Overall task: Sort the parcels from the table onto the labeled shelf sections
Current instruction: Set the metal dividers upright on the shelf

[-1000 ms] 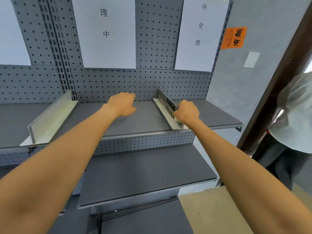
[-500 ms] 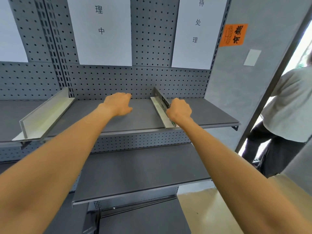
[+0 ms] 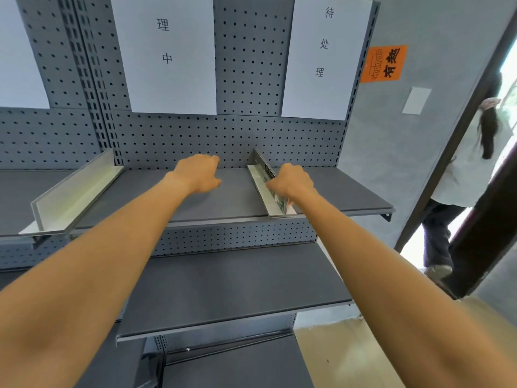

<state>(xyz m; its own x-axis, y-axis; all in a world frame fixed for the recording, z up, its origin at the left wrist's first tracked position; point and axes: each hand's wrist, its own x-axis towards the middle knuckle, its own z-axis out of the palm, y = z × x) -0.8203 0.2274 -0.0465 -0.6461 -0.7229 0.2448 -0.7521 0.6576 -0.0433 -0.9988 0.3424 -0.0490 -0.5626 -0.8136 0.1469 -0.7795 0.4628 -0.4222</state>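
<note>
Taking the right-hand metal divider [image 3: 270, 189] on the upper shelf [image 3: 240, 197] as the landmark: far to its left, at the other end of the same shelf, a second L-shaped divider [image 3: 75, 193] stands with its long axis running front to back. Above the bay between the two dividers a paper label [image 3: 165, 51] hangs on the pegboard [image 3: 246, 135]. In that bay, left of the landmark and apart from it, the left hand [image 3: 200, 175] rests near the back of the shelf, its fingers curled under loosely; no object shows in them, though the fingertips are turned away and cannot be read fully

The landmark divider also runs front to back, its upright wall facing right. The right hand [image 3: 293, 183] is on it about midway along, fingers curled over the top edge of the wall, apparently pinching it. So the right hand is the one already at the divider, and any slide of it would go sideways, across its long axis

Right of the landmark lies the narrower end bay, under a second label [image 3: 321, 51]. Further right, an orange sign [image 3: 384, 64] is stuck on the wall, and another person [image 3: 470, 169] stands in the doorway

No parcel is in view anywhere: not on either shelf level, not in a hand. The parcels and their table must lie outside the picture, so I judge that sorting proper has not begun here and the hands are only at the shelf sections
</note>
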